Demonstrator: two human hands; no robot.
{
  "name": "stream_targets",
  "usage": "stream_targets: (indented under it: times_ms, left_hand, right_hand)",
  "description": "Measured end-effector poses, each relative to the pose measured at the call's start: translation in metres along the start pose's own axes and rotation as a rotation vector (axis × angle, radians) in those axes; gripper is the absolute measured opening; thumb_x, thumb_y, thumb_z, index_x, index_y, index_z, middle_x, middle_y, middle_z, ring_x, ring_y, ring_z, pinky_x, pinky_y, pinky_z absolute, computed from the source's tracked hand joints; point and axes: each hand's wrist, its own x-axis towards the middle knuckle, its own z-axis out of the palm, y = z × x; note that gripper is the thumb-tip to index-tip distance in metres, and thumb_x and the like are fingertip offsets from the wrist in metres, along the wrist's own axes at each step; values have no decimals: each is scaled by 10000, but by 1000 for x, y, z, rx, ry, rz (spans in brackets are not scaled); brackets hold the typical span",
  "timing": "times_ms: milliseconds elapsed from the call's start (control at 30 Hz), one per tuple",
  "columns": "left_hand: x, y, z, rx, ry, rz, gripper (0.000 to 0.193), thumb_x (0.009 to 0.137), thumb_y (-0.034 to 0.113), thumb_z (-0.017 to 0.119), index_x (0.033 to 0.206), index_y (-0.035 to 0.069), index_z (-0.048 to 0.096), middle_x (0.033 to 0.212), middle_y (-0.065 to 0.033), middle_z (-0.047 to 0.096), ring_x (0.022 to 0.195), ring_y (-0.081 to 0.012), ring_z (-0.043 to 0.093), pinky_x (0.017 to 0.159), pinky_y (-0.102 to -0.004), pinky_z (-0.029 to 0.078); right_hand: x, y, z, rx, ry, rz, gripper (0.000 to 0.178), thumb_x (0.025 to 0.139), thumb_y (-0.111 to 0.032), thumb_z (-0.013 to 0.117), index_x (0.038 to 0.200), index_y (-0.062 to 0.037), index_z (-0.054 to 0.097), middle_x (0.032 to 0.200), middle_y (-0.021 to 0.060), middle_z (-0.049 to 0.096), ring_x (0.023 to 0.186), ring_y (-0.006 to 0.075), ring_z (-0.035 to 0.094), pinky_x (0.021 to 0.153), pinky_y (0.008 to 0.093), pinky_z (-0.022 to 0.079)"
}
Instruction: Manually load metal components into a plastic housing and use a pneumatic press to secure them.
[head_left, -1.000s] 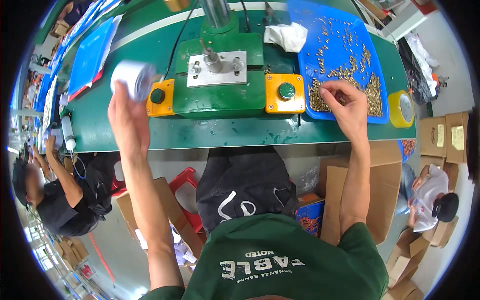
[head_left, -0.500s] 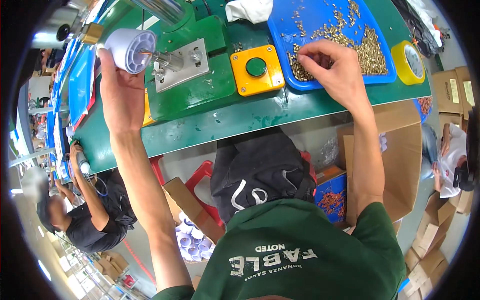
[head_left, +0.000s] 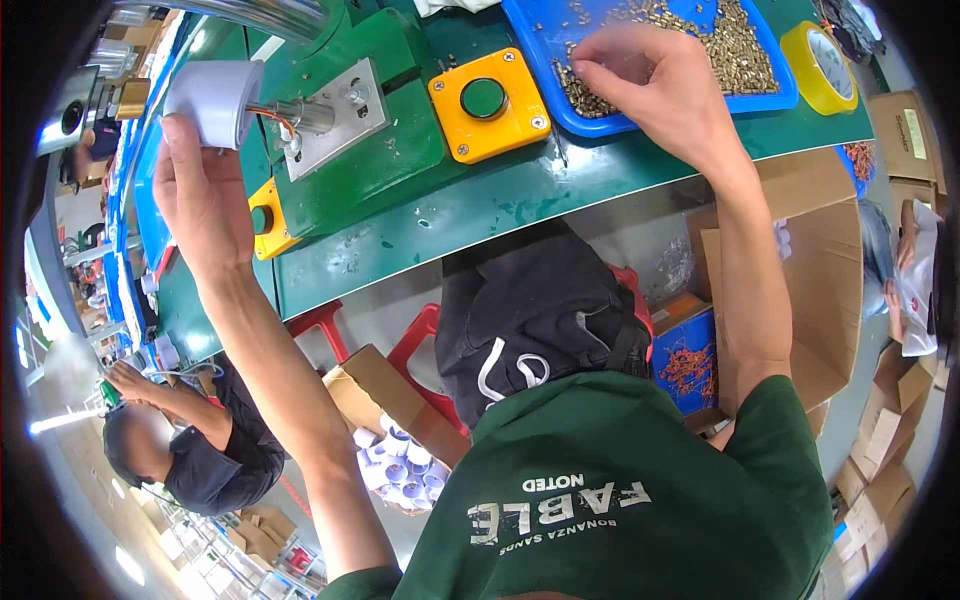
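Two hands, apart. Left hand (head_left: 208, 215) grips a white cup-shaped part (head_left: 212, 103) at upper left, thumb against its near side, other fingers partly behind. Right hand (head_left: 665, 95) is over the blue tray (head_left: 600, 127), thumb and forefinger drawn together; cannot tell whether a brass piece (head_left: 740, 60) is between them.

Change: cup has turned over the last half second. Its ribbed mouth faced the camera; now the side wall shows and the thin wires (head_left: 268, 113) run out to the right, toward the metal post (head_left: 315, 117) on the plate (head_left: 340, 130). Right hand has stayed at the tray. View has also swung, so the bench (head_left: 400, 235) sits more tilted. Judgement: wires being presented at the post, small-parts pick not yet finished.

Unclear: whether the wire ends touch the post; cup's interior, turned away. Steel column (head_left: 270, 14) runs out of the top edge. Brass-coloured fitting (head_left: 130, 98) beyond the cup: attachment cannot be made out. Co-worker (head_left: 215, 465), far left, is blurred.
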Motion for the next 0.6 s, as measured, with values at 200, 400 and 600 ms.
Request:
stream_targets:
  times_ms: [200, 400, 600]
  left_hand:
    - [-3, 7, 15, 95, -46, 147, 399, 961, 233, 640, 1253, -33, 581, 1155, -104, 651, 1036, -166, 623, 943, -316, 486]
    - [-2, 9, 20, 398, -146, 452, 439, 926, 120, 668, 1329, -9, 552, 1188, -120, 646, 1065, -179, 628, 944, -319, 495]
    - [-5, 3, 22, -151, 30, -81, 609, 984, 445, 523, 1348, -36, 438, 1308, -208, 562, 1257, -395, 519, 1153, -466, 354]
  right_hand:
    - [0, 3, -1, 63, -17, -31, 159, 887, -159, 699, 972, -26, 717, 870, 44, 706, 737, 88, 615, 683, 233, 504]
    - [-1, -13, 0, 83, -52, -91, 132, 886, -122, 693, 976, -26, 707, 848, 13, 678, 735, 60, 584, 673, 215, 485]
    - [-2, -14, 5, 202, -81, -28, 111, 878, -100, 689, 958, -23, 701, 820, -5, 654, 699, 42, 545, 626, 211, 452]
